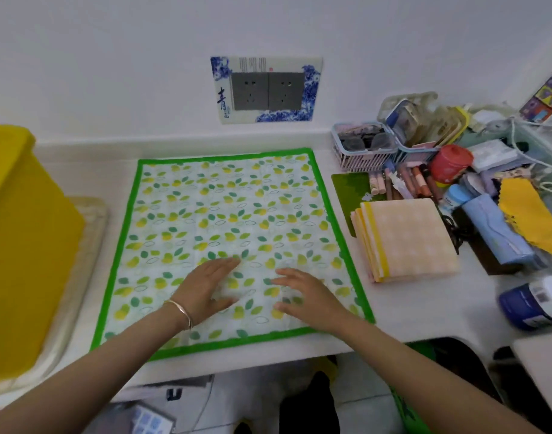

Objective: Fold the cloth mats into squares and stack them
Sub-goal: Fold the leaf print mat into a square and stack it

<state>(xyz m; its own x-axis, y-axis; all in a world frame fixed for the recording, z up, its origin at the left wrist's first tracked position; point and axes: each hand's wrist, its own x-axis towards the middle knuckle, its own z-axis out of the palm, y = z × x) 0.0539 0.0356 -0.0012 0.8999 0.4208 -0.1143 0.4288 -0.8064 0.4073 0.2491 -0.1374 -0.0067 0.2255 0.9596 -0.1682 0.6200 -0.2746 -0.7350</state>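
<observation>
On the white countertop (409, 308), a green-bordered cloth mat printed with yellow and green leaves (224, 214) lies spread flat and unfolded. The left hand (206, 289) and right hand (306, 296) rest palm-down on its near half, fingers straight and slightly apart, gripping nothing. Just beside it on the right sits a folded peach cloth mat with a yellow stripe (412, 236). This looks like smoothing before the first fold. Pressing outward from the middle, then matching the green edges, should give a true square.

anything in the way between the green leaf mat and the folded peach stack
Nothing visible: only bare counter separates the green mat from the peach stack. Left hand and right hand lie open on it.
</observation>
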